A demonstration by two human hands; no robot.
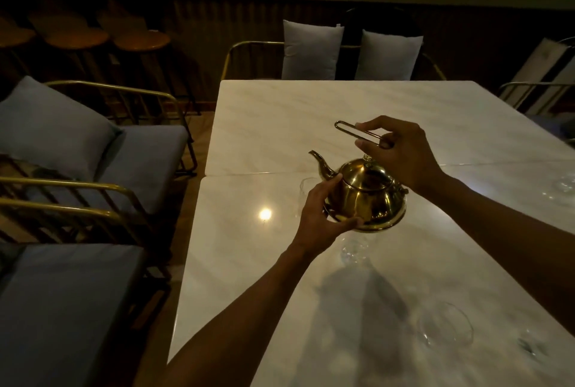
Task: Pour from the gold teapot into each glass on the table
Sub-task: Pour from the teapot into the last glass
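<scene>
Holding the gold teapot [367,197] above the middle of the white marble table [280,125], the person is using both hands. The right hand [401,153] is gripping the wire handle [357,133], which is swung up over the lid and sticking out toward the far left; fingers and thumb are pinched around its near end. The left hand [323,215] is cupping the pot's left side and base, with the thumb lying along the bottom rim and the fingers pressed against the body just under the spout [322,164]. The spout is pointing left and slightly away, and the pot is tilting a little that way. A clear glass [306,197] is standing just behind the left hand, under the spout, though it is too faint to tell whether anything is in it. Another glass [353,251] is sitting on the table just near of the pot, a wider one [445,329] is resting toward the near right, and more glassware [563,187] is glinting at the far right edge. Cushioned chairs with gold frames [93,150] are lining the left side, and two pale pillows [311,49] are leaning beyond the far end.
</scene>
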